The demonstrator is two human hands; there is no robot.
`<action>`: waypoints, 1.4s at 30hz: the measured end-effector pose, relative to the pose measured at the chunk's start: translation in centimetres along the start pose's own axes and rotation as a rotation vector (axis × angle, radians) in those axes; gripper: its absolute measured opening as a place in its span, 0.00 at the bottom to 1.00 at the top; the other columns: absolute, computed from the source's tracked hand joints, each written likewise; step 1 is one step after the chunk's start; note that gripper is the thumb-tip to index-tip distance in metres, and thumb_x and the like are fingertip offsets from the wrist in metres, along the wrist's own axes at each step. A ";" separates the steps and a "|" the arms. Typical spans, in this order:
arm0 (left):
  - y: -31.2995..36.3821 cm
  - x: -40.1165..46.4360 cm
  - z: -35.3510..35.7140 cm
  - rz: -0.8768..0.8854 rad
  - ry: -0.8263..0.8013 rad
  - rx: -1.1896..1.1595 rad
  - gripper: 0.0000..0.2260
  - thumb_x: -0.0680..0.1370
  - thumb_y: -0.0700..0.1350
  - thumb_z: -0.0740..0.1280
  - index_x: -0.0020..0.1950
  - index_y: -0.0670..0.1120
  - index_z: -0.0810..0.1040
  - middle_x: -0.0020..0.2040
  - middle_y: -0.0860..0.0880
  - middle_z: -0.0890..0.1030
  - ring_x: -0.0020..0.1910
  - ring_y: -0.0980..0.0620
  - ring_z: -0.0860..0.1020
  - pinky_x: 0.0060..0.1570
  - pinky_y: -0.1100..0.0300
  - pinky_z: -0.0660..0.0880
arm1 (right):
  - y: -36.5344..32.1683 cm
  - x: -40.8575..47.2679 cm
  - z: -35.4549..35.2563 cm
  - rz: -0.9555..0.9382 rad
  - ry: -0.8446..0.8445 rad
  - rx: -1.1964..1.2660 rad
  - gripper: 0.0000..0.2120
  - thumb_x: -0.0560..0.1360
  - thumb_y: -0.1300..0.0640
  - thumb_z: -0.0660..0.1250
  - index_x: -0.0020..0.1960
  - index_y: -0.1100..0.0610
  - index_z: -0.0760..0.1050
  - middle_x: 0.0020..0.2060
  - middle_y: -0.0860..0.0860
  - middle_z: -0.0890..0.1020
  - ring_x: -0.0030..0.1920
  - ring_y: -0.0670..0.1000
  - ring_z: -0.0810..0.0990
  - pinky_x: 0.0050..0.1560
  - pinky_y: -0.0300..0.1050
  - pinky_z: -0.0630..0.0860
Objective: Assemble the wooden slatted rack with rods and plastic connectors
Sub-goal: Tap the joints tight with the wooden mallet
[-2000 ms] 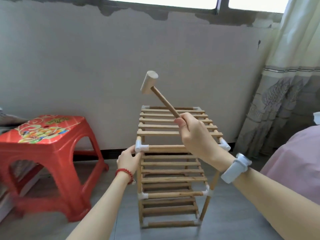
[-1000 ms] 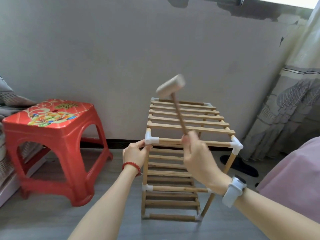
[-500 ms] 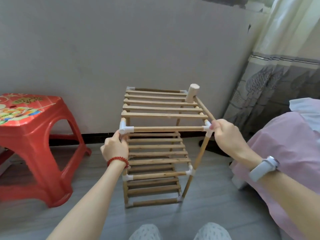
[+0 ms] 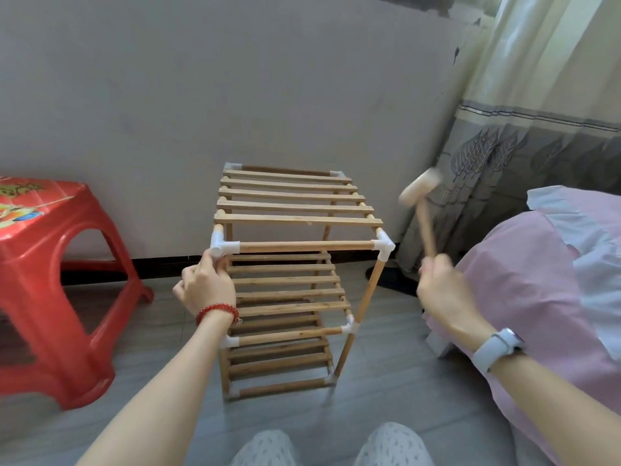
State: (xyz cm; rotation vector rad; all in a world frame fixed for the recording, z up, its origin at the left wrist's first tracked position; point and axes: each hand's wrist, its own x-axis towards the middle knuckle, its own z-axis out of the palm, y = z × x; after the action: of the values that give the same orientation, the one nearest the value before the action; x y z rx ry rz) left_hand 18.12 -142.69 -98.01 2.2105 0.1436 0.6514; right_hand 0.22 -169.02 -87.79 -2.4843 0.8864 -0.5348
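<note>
Hidden: mallet (image 4: 420, 193) head blurred; rack's (image 4: 289, 264) near-left post covered by left hand (image 4: 206, 287).
Left fingers: curled round that post, under the white connector (image 4: 220, 245).
Right hand (image 4: 440, 284): fingers grip mallet handle.
Rack: upright on floor (image 4: 386, 391), against wall.

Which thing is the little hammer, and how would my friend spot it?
Start at the tall wooden rack standing against the wall, then look just to its right, toward the curtain. There the right hand grips a small wooden mallet, head raised above the rack's top corner. Unlike the rack's rods, it has a chunky pale head.
</note>
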 end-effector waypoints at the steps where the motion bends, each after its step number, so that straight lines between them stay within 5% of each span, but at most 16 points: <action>1: 0.1 0.0 -0.1 0.002 -0.007 -0.008 0.10 0.80 0.46 0.62 0.56 0.45 0.79 0.42 0.42 0.79 0.52 0.42 0.74 0.55 0.50 0.64 | 0.0 -0.1 0.6 0.029 -0.107 -0.089 0.13 0.82 0.52 0.49 0.52 0.58 0.68 0.45 0.56 0.77 0.50 0.62 0.75 0.49 0.52 0.71; 5: 0.1 -0.4 -1.0 0.145 -0.070 -0.057 0.09 0.78 0.46 0.65 0.52 0.43 0.81 0.37 0.44 0.77 0.46 0.43 0.75 0.50 0.51 0.66 | -1.7 -0.3 2.4 -0.087 -0.159 0.088 0.15 0.82 0.51 0.47 0.54 0.57 0.70 0.43 0.53 0.77 0.44 0.57 0.75 0.47 0.51 0.72; 9: 1.7 -2.8 -2.2 0.476 -0.105 -0.063 0.09 0.75 0.50 0.68 0.42 0.47 0.84 0.33 0.50 0.79 0.40 0.49 0.78 0.48 0.56 0.65 | -5.9 -0.6 4.7 -0.269 -0.232 0.264 0.12 0.83 0.53 0.50 0.52 0.57 0.70 0.43 0.53 0.76 0.44 0.55 0.76 0.45 0.51 0.74; 13: 5.1 -5.2 -2.5 0.871 -0.401 -0.149 0.13 0.73 0.54 0.62 0.44 0.52 0.85 0.36 0.55 0.83 0.39 0.55 0.79 0.49 0.57 0.69 | -8.6 -0.5 6.0 -0.384 -0.139 0.155 0.12 0.82 0.54 0.51 0.54 0.58 0.70 0.47 0.50 0.72 0.49 0.51 0.68 0.51 0.48 0.64; 15: 6.1 -4.6 -2.8 0.856 -0.470 -0.198 0.13 0.73 0.53 0.62 0.40 0.50 0.84 0.34 0.55 0.83 0.38 0.56 0.78 0.50 0.55 0.72 | -8.6 -0.3 5.9 -0.337 -0.128 0.147 0.12 0.82 0.53 0.50 0.55 0.58 0.69 0.46 0.51 0.73 0.48 0.51 0.70 0.53 0.50 0.64; 17: 6.7 -2.6 -2.6 0.759 -0.351 -0.185 0.11 0.73 0.50 0.62 0.40 0.48 0.82 0.35 0.53 0.82 0.38 0.54 0.77 0.50 0.51 0.74 | -8.2 -0.4 5.8 -0.269 -0.182 0.174 0.12 0.82 0.52 0.49 0.55 0.57 0.67 0.44 0.50 0.76 0.49 0.54 0.75 0.58 0.56 0.66; 19: 7.3 0.3 -2.2 0.640 -0.347 -0.063 0.13 0.73 0.44 0.61 0.56 0.48 0.78 0.52 0.48 0.80 0.51 0.50 0.76 0.55 0.47 0.73 | -7.9 -1.0 6.3 -0.262 -0.196 0.142 0.10 0.83 0.52 0.47 0.52 0.54 0.64 0.41 0.48 0.75 0.45 0.52 0.73 0.59 0.55 0.65; 21: 8.1 2.9 -1.5 0.553 -0.579 0.125 0.29 0.73 0.38 0.61 0.73 0.52 0.61 0.73 0.48 0.63 0.71 0.46 0.61 0.65 0.46 0.66 | -7.7 -2.0 7.0 -0.343 -0.096 0.046 0.09 0.83 0.51 0.45 0.49 0.52 0.61 0.36 0.45 0.75 0.39 0.49 0.72 0.58 0.51 0.64; 24: 9.8 4.4 0.2 0.576 -0.801 0.298 0.34 0.74 0.35 0.59 0.75 0.58 0.54 0.78 0.53 0.48 0.76 0.47 0.40 0.71 0.44 0.55 | -6.9 -2.0 7.3 -0.449 0.004 -0.001 0.08 0.83 0.51 0.45 0.48 0.51 0.59 0.28 0.43 0.70 0.30 0.41 0.68 0.55 0.46 0.64; 26: 10.8 4.2 1.0 0.578 -0.800 0.234 0.27 0.74 0.35 0.60 0.70 0.55 0.62 0.76 0.49 0.56 0.77 0.48 0.42 0.74 0.44 0.51 | -5.4 -0.8 6.8 -0.473 0.006 0.004 0.07 0.82 0.52 0.46 0.48 0.52 0.60 0.27 0.42 0.69 0.28 0.40 0.65 0.50 0.45 0.64; 29: 11.7 3.4 1.3 0.761 -0.716 0.275 0.19 0.74 0.40 0.62 0.63 0.53 0.67 0.69 0.52 0.68 0.76 0.51 0.50 0.74 0.43 0.42 | -2.5 1.1 5.5 -0.491 0.030 0.009 0.07 0.82 0.53 0.51 0.46 0.53 0.61 0.28 0.43 0.68 0.29 0.50 0.70 0.41 0.47 0.66; 31: 12.6 1.4 1.5 0.866 -0.662 0.284 0.15 0.75 0.46 0.62 0.61 0.53 0.68 0.63 0.54 0.72 0.73 0.52 0.58 0.73 0.43 0.40 | 0.3 2.4 3.8 -0.440 -0.006 -0.028 0.07 0.82 0.55 0.52 0.46 0.56 0.62 0.32 0.47 0.72 0.36 0.55 0.72 0.44 0.49 0.68; 34: 12.8 -2.7 1.3 0.969 -0.577 0.245 0.20 0.75 0.50 0.62 0.68 0.54 0.66 0.63 0.55 0.72 0.71 0.53 0.60 0.73 0.45 0.41 | 3.7 4.7 1.6 -0.353 0.013 -0.106 0.08 0.82 0.57 0.51 0.50 0.59 0.66 0.44 0.55 0.79 0.47 0.59 0.75 0.55 0.50 0.66; 37: 13.5 -5.3 0.5 1.022 -0.696 0.186 0.27 0.76 0.51 0.62 0.75 0.54 0.58 0.72 0.54 0.65 0.76 0.52 0.53 0.74 0.49 0.42 | 5.3 7.4 0.9 -0.251 0.067 -0.177 0.08 0.82 0.56 0.49 0.50 0.57 0.64 0.46 0.56 0.80 0.48 0.59 0.77 0.57 0.52 0.63; 40: 14.8 -5.3 -0.5 0.965 -0.838 0.000 0.23 0.78 0.48 0.61 0.73 0.55 0.63 0.71 0.55 0.68 0.73 0.54 0.59 0.75 0.51 0.47 | 5.1 8.9 0.8 -0.154 0.074 -0.149 0.08 0.83 0.56 0.49 0.50 0.59 0.63 0.48 0.61 0.79 0.48 0.63 0.76 0.47 0.51 0.62; 42: 14.5 -3.3 -1.2 0.879 -0.784 -0.009 0.18 0.80 0.48 0.59 0.70 0.53 0.68 0.69 0.54 0.71 0.70 0.55 0.66 0.74 0.47 0.48 | 4.6 8.7 1.0 -0.140 0.085 -0.082 0.09 0.82 0.58 0.49 0.53 0.62 0.65 0.48 0.61 0.79 0.50 0.63 0.75 0.52 0.52 0.63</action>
State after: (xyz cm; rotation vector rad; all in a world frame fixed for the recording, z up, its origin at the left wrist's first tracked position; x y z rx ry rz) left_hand 13.09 -152.58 -88.00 2.2969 -1.2670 0.1594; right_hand 4.66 -177.71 -89.27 -2.6288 0.7845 -0.6674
